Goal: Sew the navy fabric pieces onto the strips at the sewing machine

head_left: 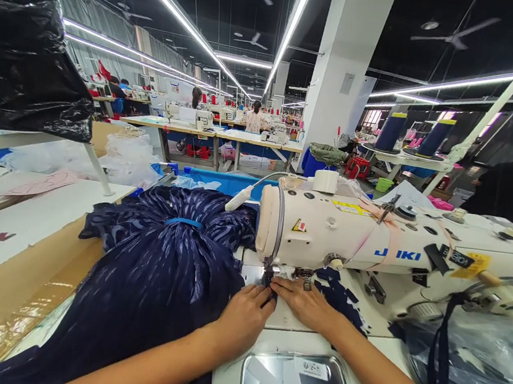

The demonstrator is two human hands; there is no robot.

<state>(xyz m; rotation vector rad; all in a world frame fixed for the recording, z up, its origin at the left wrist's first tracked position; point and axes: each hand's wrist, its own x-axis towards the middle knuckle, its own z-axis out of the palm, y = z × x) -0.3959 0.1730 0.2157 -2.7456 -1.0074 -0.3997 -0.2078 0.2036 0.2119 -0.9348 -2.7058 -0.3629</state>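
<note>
A cream sewing machine stands across the table in front of me. Its needle and presser foot sit just above my fingertips. My left hand lies flat on a piece of navy patterned fabric and pinches its edge at the presser foot. My right hand rests on the machine bed beside it, fingers pressing the same small piece under the needle. The bulk of the navy fabric is bundled with a blue band and heaped to the left.
A metal tray with paper tags lies at the near table edge. Clear plastic bags lie on the right, a black plastic bag hangs upper left. Two navy thread cones stand behind. Other people work at distant tables.
</note>
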